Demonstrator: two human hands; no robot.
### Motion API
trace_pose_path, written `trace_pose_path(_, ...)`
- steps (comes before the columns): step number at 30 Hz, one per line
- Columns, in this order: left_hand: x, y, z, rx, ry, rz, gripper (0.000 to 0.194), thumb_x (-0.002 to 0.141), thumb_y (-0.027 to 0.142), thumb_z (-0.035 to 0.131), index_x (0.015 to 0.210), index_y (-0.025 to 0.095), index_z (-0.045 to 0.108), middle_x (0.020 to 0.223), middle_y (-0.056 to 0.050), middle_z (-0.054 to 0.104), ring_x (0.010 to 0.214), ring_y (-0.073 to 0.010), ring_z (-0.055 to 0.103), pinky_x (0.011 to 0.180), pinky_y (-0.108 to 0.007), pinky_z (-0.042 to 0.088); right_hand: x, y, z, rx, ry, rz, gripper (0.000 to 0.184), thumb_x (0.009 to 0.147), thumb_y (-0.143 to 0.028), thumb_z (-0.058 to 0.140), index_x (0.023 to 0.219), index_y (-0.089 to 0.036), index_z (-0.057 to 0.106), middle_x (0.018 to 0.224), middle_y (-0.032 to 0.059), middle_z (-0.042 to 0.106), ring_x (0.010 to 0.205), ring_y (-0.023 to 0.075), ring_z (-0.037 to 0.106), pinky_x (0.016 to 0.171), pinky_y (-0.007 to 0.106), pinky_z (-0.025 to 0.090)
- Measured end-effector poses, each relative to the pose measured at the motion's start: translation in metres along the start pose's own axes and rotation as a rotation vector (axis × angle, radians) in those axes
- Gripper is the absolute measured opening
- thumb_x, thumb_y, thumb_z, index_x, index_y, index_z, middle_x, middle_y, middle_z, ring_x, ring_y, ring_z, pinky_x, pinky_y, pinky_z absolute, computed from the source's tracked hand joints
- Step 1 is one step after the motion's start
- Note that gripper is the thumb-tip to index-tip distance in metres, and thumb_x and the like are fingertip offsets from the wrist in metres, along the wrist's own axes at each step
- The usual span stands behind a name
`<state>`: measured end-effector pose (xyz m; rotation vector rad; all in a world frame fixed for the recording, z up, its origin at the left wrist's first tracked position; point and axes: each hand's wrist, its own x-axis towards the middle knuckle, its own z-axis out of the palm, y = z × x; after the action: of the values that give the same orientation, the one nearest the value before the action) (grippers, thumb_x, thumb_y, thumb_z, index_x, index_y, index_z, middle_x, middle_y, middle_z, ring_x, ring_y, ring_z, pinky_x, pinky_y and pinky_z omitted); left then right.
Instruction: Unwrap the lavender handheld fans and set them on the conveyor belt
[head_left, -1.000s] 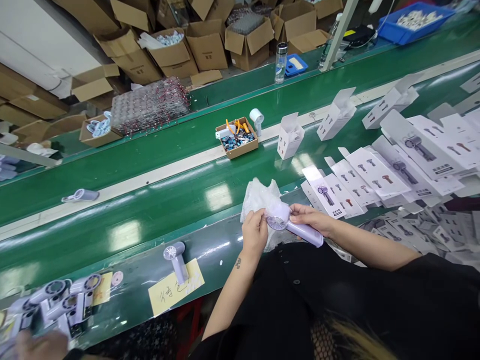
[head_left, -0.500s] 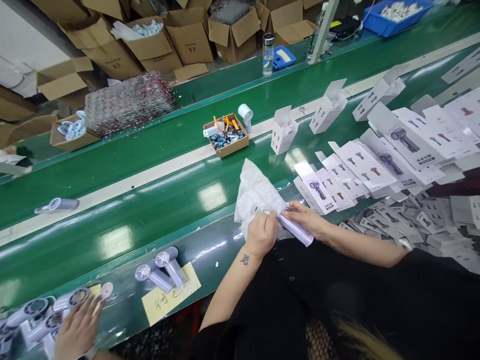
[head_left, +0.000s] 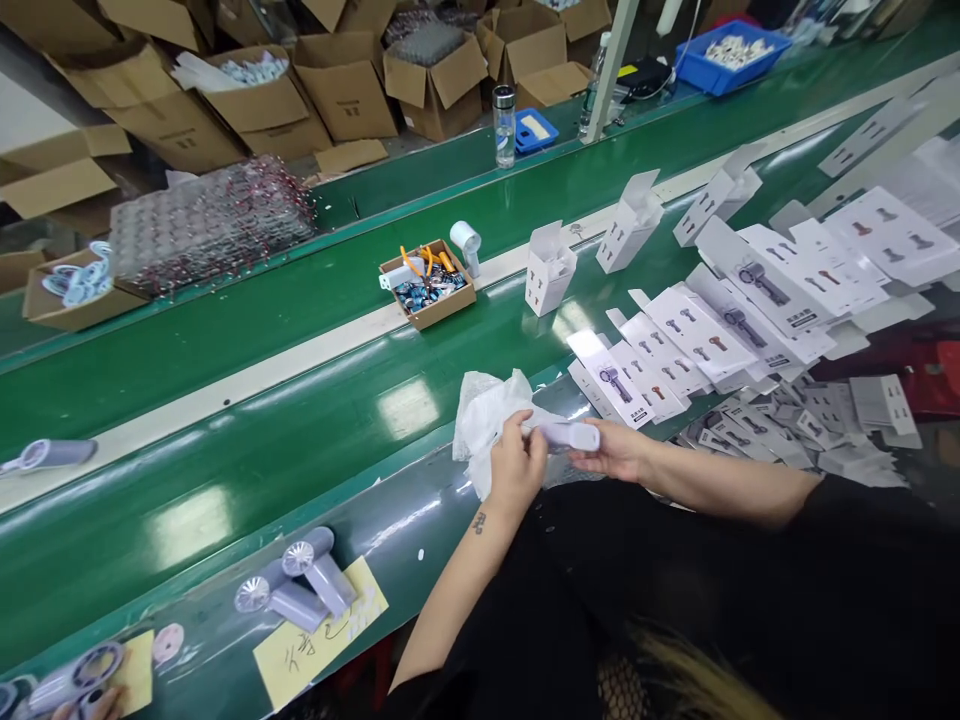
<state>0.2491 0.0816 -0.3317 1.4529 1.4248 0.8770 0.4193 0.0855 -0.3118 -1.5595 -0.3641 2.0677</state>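
Note:
A lilac handheld fan [head_left: 564, 436] lies across in front of me, its handle end pointing right. My right hand [head_left: 613, 450] holds it from below near that end. My left hand [head_left: 517, 462] is closed at its other end, gripping the crumpled white plastic bag [head_left: 480, 415] there. The bag spreads left and away from my fingers, and the fan's head is hidden by bag and hand. Left of my arm, two lilac handheld fans [head_left: 304, 585] rest on a yellow paper with handwriting [head_left: 300, 655].
White printed boxes [head_left: 660, 340] stand in rows at right; open ones [head_left: 550, 275] sit on the green belt [head_left: 300, 410]. A small carton [head_left: 442, 310] holds pliers and small parts. At lower left, another person's hand [head_left: 101, 705] touches lilac fans [head_left: 75, 675]. A water bottle [head_left: 504, 130] stands behind.
The fan has turned from slanting down to nearly level, and my right hand has shifted to its handle end. The bag has bunched lower. The view has shifted, and the other person's hand shows less.

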Motion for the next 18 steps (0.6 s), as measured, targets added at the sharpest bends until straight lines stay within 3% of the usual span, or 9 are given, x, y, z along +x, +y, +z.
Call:
trace_pose_path(3, 0.005, 0.013, -0.011, -0.067, 0.037, -0.053, 0.032, 0.085, 0.029, 0.052, 0.115, 0.019, 0.051, 0.057, 0.005, 0.046, 0.051, -0.0105, 0.045, 0.052, -0.023, 0.035, -0.021, -0.034, -0.009, -0.491, 0.093, -0.164, 0.018, 0.082, -0.027, 0.061, 0.073, -0.018, 0.048, 0.053, -0.0039, 0.056, 0.039, 0.0095, 0.053, 0.037, 0.02, 0.043)
trace_pose_path(6, 0.016, 0.024, -0.025, -0.13, 0.049, -0.033, 0.035, 0.086, 0.034, 0.051, 0.118, 0.019, 0.049, 0.063, 0.004, 0.048, 0.055, -0.0104, 0.046, 0.054, -0.022, 0.036, -0.038, -0.064, -0.01, -0.808, 0.086, -0.388, 0.024, 0.084, -0.036, 0.058, 0.072, -0.018, 0.047, 0.049, -0.0033, 0.055, 0.041, 0.0097, 0.053, 0.042, 0.02, 0.042)
trace_pose_path(8, 0.027, 0.026, -0.031, -0.128, -0.029, 0.018, 0.053, 0.08, 0.039, 0.06, 0.128, 0.021, 0.043, 0.086, -0.003, 0.056, 0.072, -0.0135, 0.053, 0.062, -0.024, 0.042, -0.039, -0.073, -0.003, -0.865, -0.036, -0.48, 0.025, 0.087, -0.04, 0.053, 0.076, -0.017, 0.048, 0.054, -0.0021, 0.058, 0.049, 0.0107, 0.058, 0.049, 0.021, 0.045)
trace_pose_path(10, 0.038, 0.021, -0.031, -0.101, -0.216, 0.093, 0.077, 0.066, 0.04, 0.074, 0.133, 0.023, 0.04, 0.113, -0.009, 0.052, 0.095, -0.0197, 0.054, 0.074, -0.029, 0.045, -0.031, -0.072, 0.005, -0.851, -0.253, -0.557, 0.027, 0.089, -0.042, 0.049, 0.08, -0.016, 0.049, 0.062, -0.0009, 0.06, 0.059, 0.0112, 0.06, 0.058, 0.023, 0.047)
trace_pose_path(11, 0.042, 0.017, -0.028, -0.08, -0.312, 0.128, 0.078, 0.061, 0.038, 0.078, 0.13, 0.024, 0.044, 0.118, -0.009, 0.051, 0.102, -0.022, 0.052, 0.079, -0.031, 0.045, -0.024, -0.07, 0.008, -0.841, -0.369, -0.582, 0.028, 0.09, -0.043, 0.048, 0.081, -0.016, 0.049, 0.066, -0.0004, 0.061, 0.062, 0.0115, 0.061, 0.062, 0.024, 0.048)
trace_pose_path(13, 0.046, 0.006, -0.02, -0.034, -0.363, 0.15, 0.051, 0.063, 0.033, 0.075, 0.11, 0.021, 0.059, 0.106, -0.006, 0.057, 0.098, -0.0211, 0.054, 0.081, -0.032, 0.045, -0.005, -0.069, 0.009, -0.847, -0.471, -0.609, 0.031, 0.09, -0.046, 0.045, 0.082, -0.016, 0.05, 0.07, 0.0008, 0.061, 0.067, 0.0127, 0.061, 0.067, 0.026, 0.049)
trace_pose_path(14, 0.047, 0.0, -0.016, -0.026, -0.304, 0.126, 0.032, 0.068, 0.032, 0.071, 0.097, 0.02, 0.063, 0.094, -0.004, 0.059, 0.09, -0.0188, 0.056, 0.079, -0.031, 0.045, 0.006, -0.071, 0.005, -0.87, -0.397, -0.629, 0.034, 0.091, -0.048, 0.042, 0.083, -0.016, 0.051, 0.072, 0.0021, 0.061, 0.07, 0.0141, 0.061, 0.068, 0.028, 0.049)
trace_pose_path(15, 0.046, -0.006, -0.012, -0.042, -0.213, 0.077, 0.02, 0.072, 0.031, 0.067, 0.086, 0.018, 0.063, 0.083, -0.002, 0.06, 0.081, -0.0164, 0.057, 0.076, -0.029, 0.046, 0.018, -0.075, -0.001, -0.916, -0.232, -0.659, 0.036, 0.092, -0.049, 0.039, 0.087, -0.016, 0.053, 0.077, 0.0041, 0.061, 0.074, 0.016, 0.061, 0.07, 0.03, 0.049)
trace_pose_path(18, 0.046, -0.016, -0.012, -0.251, 0.099, -0.154, 0.023, 0.072, 0.036, 0.067, 0.08, 0.016, 0.061, 0.071, 0.0, 0.06, 0.062, -0.0121, 0.056, 0.06, -0.025, 0.047, 0.056, -0.088, -0.026, -1.174, 0.473, -0.626, 0.04, 0.089, -0.048, 0.046, 0.115, -0.019, 0.054, 0.113, 0.0142, 0.056, 0.105, 0.0275, 0.054, 0.086, 0.041, 0.044)
